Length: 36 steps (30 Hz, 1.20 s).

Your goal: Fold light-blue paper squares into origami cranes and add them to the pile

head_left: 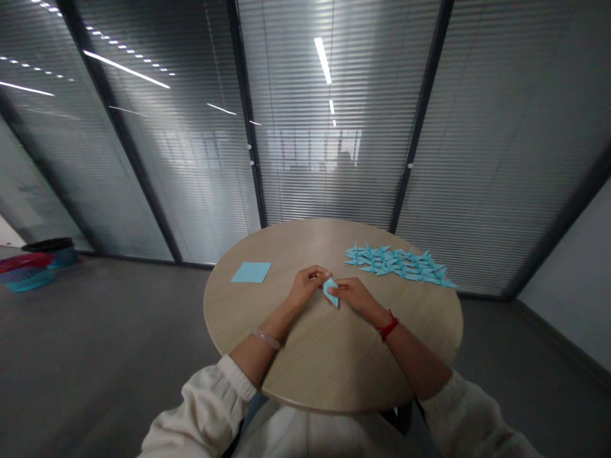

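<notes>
A small piece of folded light-blue paper (331, 292) is held over the middle of the round table (329, 375). My left hand (308, 284) pinches its upper end between thumb and fingers. From the other side, my right hand (356, 295) grips the paper with the thumb lying on its face. The paper tapers to a point at the bottom. To the left of my hands lies a flat light-blue sheet of paper (251, 272). Several folded paper cranes (396, 262) in the same blue are set out in rows at the back right.
Behind the table stands a glass partition (329, 159) with blinds and dark frames. On the floor at the far left are a red and blue basket (26, 273) and a bin with a black rim (60, 252). A wall (568, 286) is at the right.
</notes>
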Available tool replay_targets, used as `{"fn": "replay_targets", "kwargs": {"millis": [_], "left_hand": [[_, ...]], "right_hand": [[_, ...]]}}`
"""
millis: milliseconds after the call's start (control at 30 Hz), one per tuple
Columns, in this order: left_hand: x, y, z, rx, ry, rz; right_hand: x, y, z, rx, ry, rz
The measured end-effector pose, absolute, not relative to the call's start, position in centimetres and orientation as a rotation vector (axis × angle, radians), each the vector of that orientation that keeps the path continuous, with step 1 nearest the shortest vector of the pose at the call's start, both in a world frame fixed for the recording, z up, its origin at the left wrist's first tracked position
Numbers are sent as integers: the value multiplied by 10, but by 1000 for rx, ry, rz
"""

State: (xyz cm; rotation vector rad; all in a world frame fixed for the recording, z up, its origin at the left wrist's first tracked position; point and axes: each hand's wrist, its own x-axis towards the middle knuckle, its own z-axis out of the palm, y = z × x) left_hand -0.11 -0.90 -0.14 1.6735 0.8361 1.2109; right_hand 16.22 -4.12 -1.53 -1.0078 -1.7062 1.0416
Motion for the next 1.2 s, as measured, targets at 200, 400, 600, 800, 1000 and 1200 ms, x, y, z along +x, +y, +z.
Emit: {"fn": "replay_targets", "kwargs": {"millis": [200, 400, 600, 800, 1000, 1200], "left_hand": [[-5, -7, 2, 1607, 945, 1263], [-3, -8, -2, 1607, 900, 1277], [0, -5, -8, 1574, 898, 1271], [-1, 0, -12, 1483, 856, 1287], [-2, 2, -8, 1446, 808, 1225], [-5, 1, -4, 1434, 894, 1129]], "right_hand": [[166, -42, -8, -1051, -1548, 1036], [168, -34, -16, -1093, -1434, 998], [170, -29, -20, -1046, -1352, 1026], [174, -28, -22, -1058, -1306, 966], [177, -26, -25, -1090, -1364, 944], [177, -27, -21, -1113, -1380, 930]]}}
